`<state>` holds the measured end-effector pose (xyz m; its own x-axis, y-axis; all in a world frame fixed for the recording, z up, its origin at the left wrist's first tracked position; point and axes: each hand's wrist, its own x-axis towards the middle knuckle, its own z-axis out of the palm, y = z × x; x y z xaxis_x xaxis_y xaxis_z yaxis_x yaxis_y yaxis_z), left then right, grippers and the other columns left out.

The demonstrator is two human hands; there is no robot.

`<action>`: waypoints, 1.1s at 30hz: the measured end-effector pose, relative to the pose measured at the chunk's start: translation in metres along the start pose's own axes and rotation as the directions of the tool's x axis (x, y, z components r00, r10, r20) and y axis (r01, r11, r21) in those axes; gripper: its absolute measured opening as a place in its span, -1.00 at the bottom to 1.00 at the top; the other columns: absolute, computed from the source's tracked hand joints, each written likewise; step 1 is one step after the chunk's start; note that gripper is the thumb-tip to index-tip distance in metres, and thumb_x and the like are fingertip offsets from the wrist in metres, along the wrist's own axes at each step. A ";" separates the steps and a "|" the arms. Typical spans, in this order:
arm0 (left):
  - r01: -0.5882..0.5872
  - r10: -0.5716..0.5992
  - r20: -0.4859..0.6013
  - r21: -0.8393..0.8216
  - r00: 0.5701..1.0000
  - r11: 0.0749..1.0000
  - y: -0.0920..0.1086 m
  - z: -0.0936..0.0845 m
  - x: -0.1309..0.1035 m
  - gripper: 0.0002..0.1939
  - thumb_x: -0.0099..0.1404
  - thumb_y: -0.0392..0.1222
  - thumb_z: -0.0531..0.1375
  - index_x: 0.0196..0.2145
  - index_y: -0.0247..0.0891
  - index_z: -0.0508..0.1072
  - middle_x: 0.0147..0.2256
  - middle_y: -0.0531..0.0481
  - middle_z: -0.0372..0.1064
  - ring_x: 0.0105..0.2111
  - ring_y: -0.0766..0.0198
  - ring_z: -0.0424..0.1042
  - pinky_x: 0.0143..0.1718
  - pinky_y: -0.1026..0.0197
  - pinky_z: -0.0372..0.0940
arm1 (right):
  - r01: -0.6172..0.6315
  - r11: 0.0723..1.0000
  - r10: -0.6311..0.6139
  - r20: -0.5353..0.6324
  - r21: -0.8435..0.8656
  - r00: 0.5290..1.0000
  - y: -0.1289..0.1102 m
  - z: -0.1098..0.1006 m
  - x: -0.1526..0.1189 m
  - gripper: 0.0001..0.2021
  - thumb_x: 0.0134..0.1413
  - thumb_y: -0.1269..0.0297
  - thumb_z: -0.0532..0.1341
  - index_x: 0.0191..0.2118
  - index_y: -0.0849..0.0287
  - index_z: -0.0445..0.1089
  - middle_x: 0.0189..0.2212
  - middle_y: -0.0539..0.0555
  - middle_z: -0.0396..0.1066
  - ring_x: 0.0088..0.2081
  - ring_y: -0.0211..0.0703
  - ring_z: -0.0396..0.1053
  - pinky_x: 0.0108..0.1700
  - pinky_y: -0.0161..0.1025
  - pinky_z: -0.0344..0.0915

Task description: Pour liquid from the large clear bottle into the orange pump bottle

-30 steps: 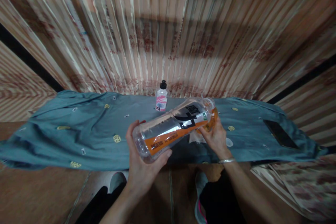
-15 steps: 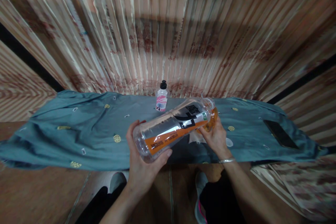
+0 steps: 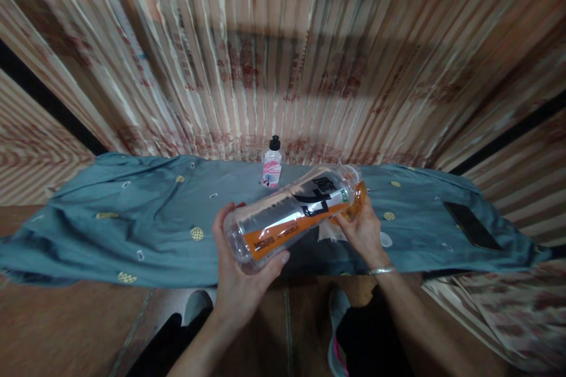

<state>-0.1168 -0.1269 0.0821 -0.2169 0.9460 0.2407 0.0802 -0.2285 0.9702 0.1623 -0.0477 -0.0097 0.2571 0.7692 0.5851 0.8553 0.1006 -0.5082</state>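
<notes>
A large clear plastic bottle with an orange and black label is tilted, its base at lower left and its narrower end at upper right. My left hand is wrapped round the base end. Near the other end, my right hand is closed round an amber, see-through container, partly hidden by the bottle and my fingers. Whether bottle and container touch, I cannot tell. Behind the large bottle stands a small bottle with a black cap and a pink-and-white label. A pale crumpled piece shows below the large bottle.
A teal patterned cloth covers the long table. On its right part lie a dark phone and a small whitish disc. Striped curtains hang behind, with dark poles at both sides. My shoes show below the table's front edge.
</notes>
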 end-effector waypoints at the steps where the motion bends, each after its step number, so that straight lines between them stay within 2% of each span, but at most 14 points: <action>1: -0.001 0.001 0.000 0.003 1.000 1.000 0.000 0.000 0.000 -0.01 -0.06 -0.05 0.50 0.20 -0.05 0.04 0.19 -0.19 0.22 0.09 0.00 0.47 0.09 -0.05 0.42 | 0.000 1.000 0.000 -0.001 -0.002 1.000 0.000 0.000 0.000 -0.15 0.07 -0.24 0.22 0.29 0.31 0.16 0.10 0.39 0.45 0.10 0.25 0.46 0.10 0.16 0.41; 11: -0.015 0.014 -0.040 -0.028 0.999 1.000 0.001 0.002 0.001 -0.03 -0.08 -0.04 0.50 0.18 -0.07 0.09 0.14 -0.18 0.26 0.05 0.00 0.48 0.05 -0.05 0.45 | 0.018 1.000 -0.018 -0.011 0.003 1.000 0.001 0.001 0.000 -0.15 0.07 -0.24 0.22 0.31 0.29 0.14 0.12 0.39 0.43 0.11 0.26 0.44 0.12 0.18 0.39; 17: -0.008 0.008 -0.015 -0.008 1.000 1.000 -0.001 0.002 0.000 -0.02 -0.07 -0.05 0.50 0.19 -0.07 0.06 0.17 -0.20 0.24 0.09 0.00 0.46 0.09 -0.06 0.42 | 0.021 1.000 -0.021 -0.006 0.004 1.000 0.000 0.000 0.000 -0.15 0.09 -0.24 0.22 0.31 0.30 0.14 0.14 0.40 0.42 0.14 0.25 0.43 0.13 0.17 0.39; 21: -0.018 0.017 -0.047 -0.025 0.999 1.000 -0.005 0.003 0.000 -0.02 -0.09 -0.03 0.51 0.19 -0.05 0.09 0.15 -0.17 0.27 0.07 -0.02 0.47 0.08 -0.08 0.42 | 0.025 1.000 -0.025 -0.013 0.011 1.000 0.001 0.000 0.000 -0.15 0.08 -0.23 0.23 0.31 0.28 0.13 0.14 0.39 0.41 0.14 0.25 0.43 0.13 0.17 0.38; 26: 0.011 -0.011 0.000 -0.015 1.000 1.000 -0.006 -0.001 0.000 0.01 -0.07 -0.06 0.52 0.22 -0.01 0.07 0.18 -0.15 0.24 0.09 -0.02 0.45 0.10 -0.09 0.40 | 0.017 1.000 -0.016 -0.007 0.017 1.000 0.000 0.000 0.001 -0.18 0.08 -0.18 0.24 0.31 0.27 0.14 0.13 0.37 0.43 0.12 0.24 0.44 0.13 0.16 0.39; 33: 0.004 -0.006 -0.042 -0.045 0.999 0.999 -0.005 0.004 -0.002 0.00 -0.06 -0.03 0.51 0.23 -0.03 0.09 0.18 -0.16 0.26 0.10 -0.01 0.46 0.11 -0.06 0.41 | -0.007 1.000 0.007 0.000 0.020 1.000 -0.001 -0.002 0.001 -0.17 0.05 -0.22 0.25 0.27 0.30 0.19 0.10 0.39 0.46 0.10 0.27 0.46 0.09 0.17 0.41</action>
<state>-0.1132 -0.1265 0.0765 -0.2584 0.9369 0.2354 0.0351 -0.2345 0.9715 0.1622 -0.0480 -0.0072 0.2627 0.7699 0.5816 0.8443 0.1084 -0.5248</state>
